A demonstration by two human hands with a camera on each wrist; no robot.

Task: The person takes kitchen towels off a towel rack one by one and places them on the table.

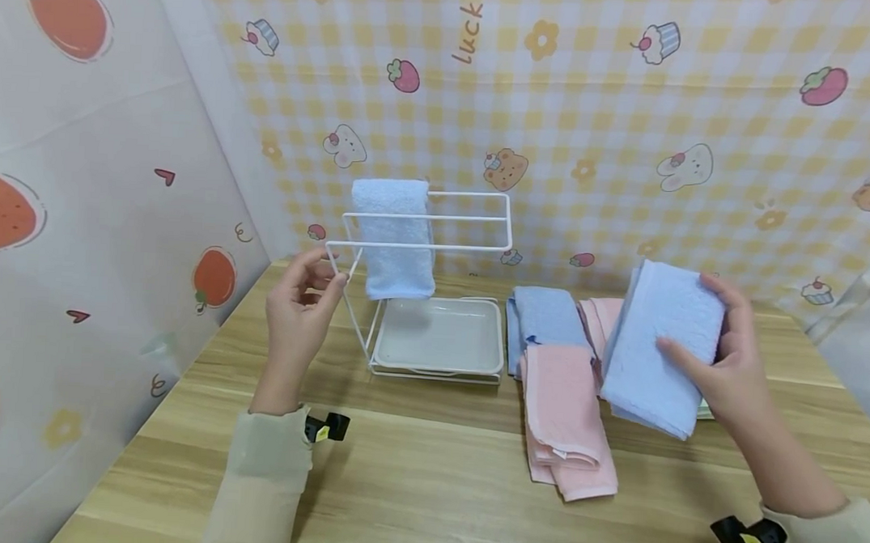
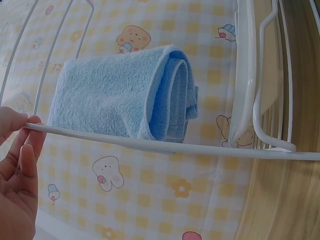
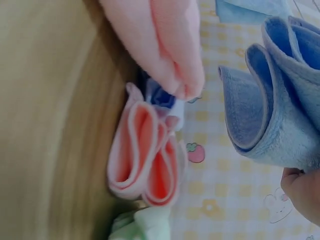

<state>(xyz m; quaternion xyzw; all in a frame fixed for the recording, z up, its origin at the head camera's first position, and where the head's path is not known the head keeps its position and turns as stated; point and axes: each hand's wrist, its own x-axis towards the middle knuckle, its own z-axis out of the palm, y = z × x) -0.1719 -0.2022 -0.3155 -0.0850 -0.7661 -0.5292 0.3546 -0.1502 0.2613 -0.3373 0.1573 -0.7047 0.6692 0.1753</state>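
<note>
My left hand (image 1: pixel 304 302) pinches the front upright of a white wire rack (image 1: pixel 346 300) between thumb and fingers, near its top corner; the left wrist view shows the same pinch. Over the rack's rear bar hangs a folded light blue towel (image 1: pixel 396 245). On the right, my right hand (image 1: pixel 733 365) grips another folded blue towel (image 1: pixel 661 346) above the table, thumb on the near face. In the right wrist view this towel (image 3: pixel 280 110) shows its looped folds. Below and left of it lie a folded pink towel (image 1: pixel 563 407) and a blue towel (image 1: pixel 546 313).
A pale shallow tray (image 1: pixel 440 332) sits in the rack's base. Behind the held towel, another pink towel (image 1: pixel 599 315) is partly hidden, and a green one (image 3: pixel 142 225) shows in the right wrist view. A patterned cloth (image 1: pixel 587 124) backs the wooden table (image 1: pixel 426 474).
</note>
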